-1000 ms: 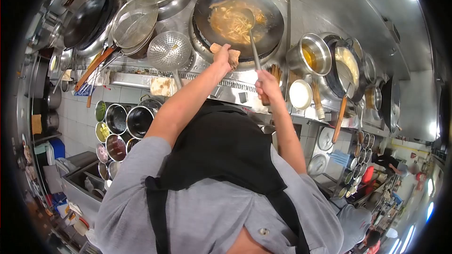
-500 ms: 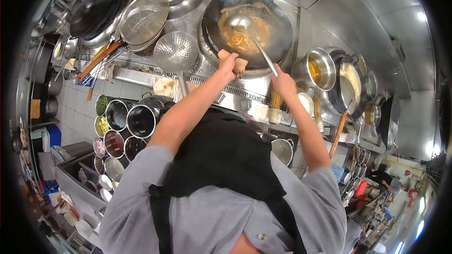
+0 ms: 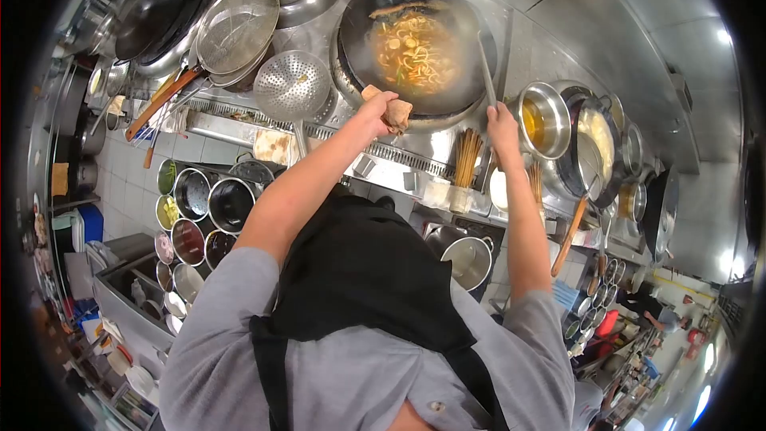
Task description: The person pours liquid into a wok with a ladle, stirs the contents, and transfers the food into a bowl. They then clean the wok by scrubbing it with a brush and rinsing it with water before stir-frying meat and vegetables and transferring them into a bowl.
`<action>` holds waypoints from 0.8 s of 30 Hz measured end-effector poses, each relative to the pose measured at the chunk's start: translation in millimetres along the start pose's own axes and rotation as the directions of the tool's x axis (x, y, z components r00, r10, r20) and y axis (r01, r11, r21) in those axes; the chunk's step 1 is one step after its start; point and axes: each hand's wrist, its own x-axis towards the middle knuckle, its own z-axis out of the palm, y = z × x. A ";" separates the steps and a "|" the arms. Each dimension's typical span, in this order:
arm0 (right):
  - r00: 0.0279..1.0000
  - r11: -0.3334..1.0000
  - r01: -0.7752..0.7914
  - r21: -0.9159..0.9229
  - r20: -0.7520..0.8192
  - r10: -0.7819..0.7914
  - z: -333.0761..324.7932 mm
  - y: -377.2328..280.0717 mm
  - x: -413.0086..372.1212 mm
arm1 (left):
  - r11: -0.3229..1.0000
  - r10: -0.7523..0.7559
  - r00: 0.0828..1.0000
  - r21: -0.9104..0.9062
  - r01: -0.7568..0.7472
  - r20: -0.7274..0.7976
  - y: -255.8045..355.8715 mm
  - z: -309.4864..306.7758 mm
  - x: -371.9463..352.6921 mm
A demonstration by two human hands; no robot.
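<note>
A dark wok (image 3: pixel 355 40) sits on the burner, holding noodles in brown broth (image 3: pixel 415 52) with bits of vegetable; light steam rises from it. At its near rim, my left hand (image 3: pixel 373 116) grips a folded brown cloth (image 3: pixel 396 114); whatever wok handle is under the cloth is hidden. My right hand (image 3: pixel 503 132) is closed around the handle of a ladle (image 3: pixel 486 68), which points up along the wok's right side. The ladle's bowl does not show clearly.
Left of the wok lie a perforated skimmer (image 3: pixel 292 84) and wire strainers (image 3: pixel 238 28). To the right stand a steel pot with yellow liquid (image 3: pixel 546 120) and bamboo brushes (image 3: pixel 467 158). Several ingredient containers (image 3: pixel 191 194) are at lower left. Another person (image 3: pixel 650 311) is far right.
My right hand has moved right and up, taking the ladle out of the broth to the wok's right side. The noodles now show more fully. My left hand stays at the rim.
</note>
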 end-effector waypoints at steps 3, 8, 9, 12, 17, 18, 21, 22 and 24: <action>0.961 0.951 -0.192 0.244 0.244 0.131 19.5 -30.2 4.4 | 0.994 -0.061 0.998 0.093 0.059 0.013 12.3 -1.9 6.1; 0.471 0.260 -0.855 0.448 0.882 0.028 16.9 -62.0 -16.7 | 0.976 0.071 0.996 0.202 -0.080 0.049 4.0 -17.4 22.1; 0.348 0.065 -0.931 0.360 0.926 -0.149 17.3 -62.8 -23.3 | 0.961 0.148 0.984 0.223 -0.166 0.098 -0.5 -20.8 19.1; 0.303 -0.072 -0.953 0.295 0.908 -0.289 8.5 -66.5 -55.6 | 0.954 0.230 0.966 0.167 -0.248 0.122 -15.0 -33.2 -8.0; 0.252 0.179 -0.936 0.301 0.934 -0.255 -61.3 -74.8 -103.9 | 0.936 0.338 0.934 0.061 -0.346 0.117 -66.9 -91.7 -87.8; 0.261 0.274 -0.901 0.335 0.926 -0.274 -77.7 -73.0 -108.8 | 0.932 0.345 0.933 0.084 -0.354 0.107 -80.0 -100.6 -112.9; 0.147 0.420 -0.870 0.257 0.950 -0.276 -125.7 -79.3 -112.7 | 0.904 0.421 0.907 0.066 -0.421 0.023 -127.7 -126.8 -178.0; 0.097 0.480 -0.847 0.229 0.954 -0.283 -137.1 -85.1 -112.8 | 0.878 0.478 0.878 0.027 -0.478 0.008 -145.2 -131.0 -204.1; -0.010 0.587 -0.791 0.176 0.954 -0.299 -146.7 -96.4 -113.8 | 0.862 0.492 0.870 -0.119 -0.493 -0.035 -183.1 -152.0 -239.3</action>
